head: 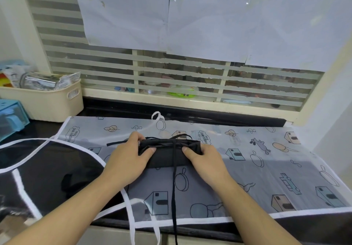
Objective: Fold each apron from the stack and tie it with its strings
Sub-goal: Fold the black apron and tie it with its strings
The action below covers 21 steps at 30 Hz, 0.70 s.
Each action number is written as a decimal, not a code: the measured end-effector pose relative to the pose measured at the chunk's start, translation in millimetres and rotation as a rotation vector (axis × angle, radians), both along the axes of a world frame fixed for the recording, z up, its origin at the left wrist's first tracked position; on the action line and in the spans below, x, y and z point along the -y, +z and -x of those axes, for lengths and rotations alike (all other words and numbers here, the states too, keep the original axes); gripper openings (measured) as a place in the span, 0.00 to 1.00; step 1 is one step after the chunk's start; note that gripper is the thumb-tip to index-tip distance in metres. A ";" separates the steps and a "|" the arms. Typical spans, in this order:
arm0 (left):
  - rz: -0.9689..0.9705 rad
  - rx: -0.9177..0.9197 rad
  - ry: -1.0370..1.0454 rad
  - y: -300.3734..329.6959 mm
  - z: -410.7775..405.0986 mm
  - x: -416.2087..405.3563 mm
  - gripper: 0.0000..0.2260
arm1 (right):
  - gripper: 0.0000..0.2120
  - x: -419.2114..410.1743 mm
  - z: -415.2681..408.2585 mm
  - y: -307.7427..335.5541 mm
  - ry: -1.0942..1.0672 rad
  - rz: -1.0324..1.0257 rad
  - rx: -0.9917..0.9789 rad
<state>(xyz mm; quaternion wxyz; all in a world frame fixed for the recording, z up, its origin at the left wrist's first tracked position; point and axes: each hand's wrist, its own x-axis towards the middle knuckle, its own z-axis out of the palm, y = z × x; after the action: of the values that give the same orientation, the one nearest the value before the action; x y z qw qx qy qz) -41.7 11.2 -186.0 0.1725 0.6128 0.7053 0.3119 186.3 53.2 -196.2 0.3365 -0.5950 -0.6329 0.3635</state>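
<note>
Both hands point(167, 157) grip black folded apron point(169, 152), lying left-right.

Matt black cloth apron bundle point(169, 152), translucent printed plastic apron point(266, 168) with white cloth binding, glossy dark countertop point(190, 111), smooth cream plastic basket point(47, 103)

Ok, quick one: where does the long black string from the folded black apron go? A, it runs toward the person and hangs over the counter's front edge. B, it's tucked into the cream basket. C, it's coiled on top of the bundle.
A: the long black string leaves the middle of the folded black apron, crosses the printed apron underneath and drops past the counter edge.
</note>
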 end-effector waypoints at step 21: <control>0.059 -0.636 0.150 -14.9 -4.5 -24.7 0.13 | 0.21 -23.7 21.4 -24.6 -0.149 -0.224 0.539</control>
<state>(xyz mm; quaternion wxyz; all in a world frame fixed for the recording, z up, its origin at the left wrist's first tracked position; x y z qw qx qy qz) -37.2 35.9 -200.9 -0.0623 0.6208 0.7756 0.0960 164.9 76.9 -220.9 0.2458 -0.6740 -0.6901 0.0946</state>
